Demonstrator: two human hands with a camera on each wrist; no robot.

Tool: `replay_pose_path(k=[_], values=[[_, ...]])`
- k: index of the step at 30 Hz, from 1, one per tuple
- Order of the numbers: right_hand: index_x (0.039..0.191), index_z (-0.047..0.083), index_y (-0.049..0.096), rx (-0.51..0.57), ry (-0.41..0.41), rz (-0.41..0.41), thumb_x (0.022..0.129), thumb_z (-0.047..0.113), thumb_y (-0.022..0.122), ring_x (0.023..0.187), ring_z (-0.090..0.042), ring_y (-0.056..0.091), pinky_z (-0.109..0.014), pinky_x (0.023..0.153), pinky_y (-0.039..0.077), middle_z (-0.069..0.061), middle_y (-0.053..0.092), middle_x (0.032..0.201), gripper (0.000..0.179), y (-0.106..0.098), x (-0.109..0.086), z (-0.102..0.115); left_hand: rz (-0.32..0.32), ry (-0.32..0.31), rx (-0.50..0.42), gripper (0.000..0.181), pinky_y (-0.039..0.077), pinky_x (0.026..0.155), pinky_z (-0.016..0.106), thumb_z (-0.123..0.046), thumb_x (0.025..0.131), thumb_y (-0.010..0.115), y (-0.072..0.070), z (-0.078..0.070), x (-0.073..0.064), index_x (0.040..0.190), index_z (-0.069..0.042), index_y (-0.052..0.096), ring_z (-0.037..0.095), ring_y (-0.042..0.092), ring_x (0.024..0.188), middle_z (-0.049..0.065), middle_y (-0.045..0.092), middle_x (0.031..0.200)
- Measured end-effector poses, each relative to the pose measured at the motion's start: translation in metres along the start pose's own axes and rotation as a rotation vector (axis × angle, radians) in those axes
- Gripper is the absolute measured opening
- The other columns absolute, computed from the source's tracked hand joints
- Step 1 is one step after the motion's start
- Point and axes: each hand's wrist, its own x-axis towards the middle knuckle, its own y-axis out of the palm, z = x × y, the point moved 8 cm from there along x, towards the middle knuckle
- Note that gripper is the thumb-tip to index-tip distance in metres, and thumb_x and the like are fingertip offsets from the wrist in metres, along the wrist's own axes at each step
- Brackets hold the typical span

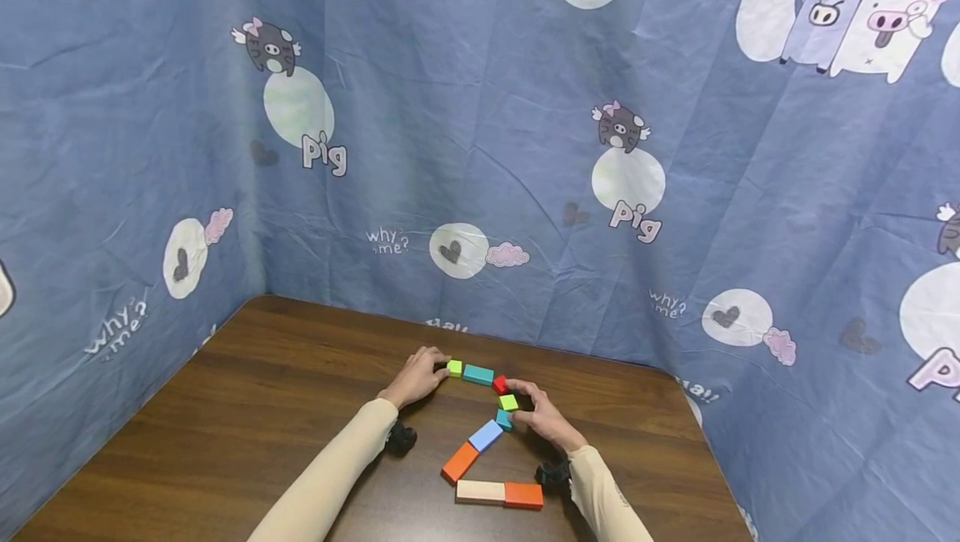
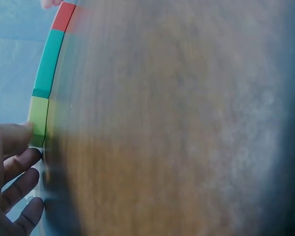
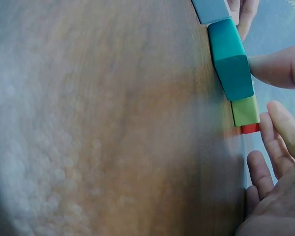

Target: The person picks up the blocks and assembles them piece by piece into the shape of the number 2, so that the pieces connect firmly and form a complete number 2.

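My left hand (image 1: 416,377) pinches a lime-green block (image 1: 454,368) at the far left end of a curved row. In the left wrist view its thumb (image 2: 14,135) lies against that block, other fingers spread below. A teal rectangular block (image 1: 478,374) comes after it, then a red block (image 1: 500,384). My right hand (image 1: 546,417) is at the row's right bend, fingers spread. Its index fingertip is right at the red block; its thumb (image 3: 278,68) touches a smaller teal block (image 3: 231,61). Between these two sits a second lime-green block (image 1: 508,403).
The row runs on toward me with a light blue block (image 1: 486,436) and an orange block (image 1: 460,463). Nearer still, a pale wooden block (image 1: 481,492) and another orange block (image 1: 523,495) lie end to end. Blue printed cloth (image 1: 450,150) hangs behind the brown wooden table (image 1: 247,409).
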Motion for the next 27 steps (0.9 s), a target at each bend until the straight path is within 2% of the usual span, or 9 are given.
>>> replay_pose_path(k=[3, 8, 13, 18, 21, 23, 27], values=[[0.135, -0.002, 0.047, -0.005, 0.004, -0.017, 0.081, 0.001, 0.068, 0.128, -0.039, 0.033, -0.056, 0.104, 0.02, -0.023, 0.046, 0.138, 0.059, 0.0, 0.005, -0.014, 0.001, 0.004, 0.001, 0.032, 0.034, 0.101, 0.051, -0.018, 0.092, 0.063, 0.0, -0.001, 0.001, 0.121, -0.003, 0.065, 0.029, 0.05, 0.116, 0.009, 0.063, 0.117], [0.134, 0.01, 0.052, -0.029, 0.012, -0.057, 0.079, 0.009, 0.072, 0.125, -0.031, 0.035, -0.051, 0.102, 0.025, -0.013, 0.05, 0.135, 0.059, -0.001, 0.011, -0.043, 0.001, 0.024, 0.006, 0.032, 0.035, 0.099, 0.052, -0.017, 0.091, 0.064, 0.002, -0.004, 0.001, 0.12, -0.003, 0.066, 0.031, 0.051, 0.115, 0.01, 0.063, 0.115], [0.134, 0.013, 0.052, -0.026, 0.025, -0.045, 0.078, 0.014, 0.073, 0.125, -0.032, 0.034, -0.053, 0.102, 0.025, -0.013, 0.048, 0.135, 0.061, 0.001, 0.008, -0.047, 0.011, 0.023, 0.015, 0.032, 0.035, 0.099, 0.052, -0.016, 0.092, 0.064, 0.006, -0.004, -0.001, 0.121, -0.004, 0.065, 0.031, 0.051, 0.115, 0.01, 0.062, 0.117], [0.135, 0.011, 0.051, -0.007, 0.02, -0.041, 0.078, 0.013, 0.072, 0.125, -0.033, 0.035, -0.053, 0.103, 0.026, -0.014, 0.049, 0.135, 0.06, 0.001, 0.005, -0.044, 0.014, 0.024, 0.008, 0.034, 0.034, 0.1, 0.053, -0.019, 0.092, 0.064, 0.008, -0.005, -0.002, 0.124, -0.007, 0.064, 0.031, 0.05, 0.116, 0.01, 0.062, 0.117], [0.137, 0.008, 0.049, 0.069, 0.02, -0.046, 0.08, 0.009, 0.07, 0.126, -0.035, 0.038, -0.049, 0.103, 0.028, -0.017, 0.05, 0.137, 0.06, -0.003, 0.006, -0.043, 0.023, 0.029, 0.006, 0.041, 0.032, 0.103, 0.054, -0.022, 0.093, 0.064, 0.009, -0.003, -0.002, 0.131, -0.008, 0.059, 0.031, 0.049, 0.118, 0.009, 0.062, 0.12], [0.139, 0.004, 0.045, 0.156, 0.03, -0.053, 0.083, 0.006, 0.067, 0.128, -0.036, 0.039, -0.045, 0.102, 0.03, -0.02, 0.048, 0.139, 0.06, -0.006, 0.008, -0.044, 0.032, 0.032, -0.006, 0.045, 0.032, 0.104, 0.054, -0.024, 0.093, 0.064, 0.008, -0.002, -0.001, 0.134, -0.009, 0.056, 0.031, 0.049, 0.12, 0.009, 0.062, 0.122], [0.142, 0.0, 0.039, 0.306, 0.066, -0.082, 0.089, 0.004, 0.06, 0.133, -0.035, 0.036, -0.032, 0.099, 0.035, -0.021, 0.043, 0.145, 0.058, -0.018, 0.006, -0.047, 0.084, 0.043, -0.058, 0.048, 0.039, 0.102, 0.049, -0.025, 0.094, 0.062, 0.0, -0.001, -0.009, 0.136, -0.003, 0.052, 0.03, 0.053, 0.122, 0.012, 0.062, 0.127]])
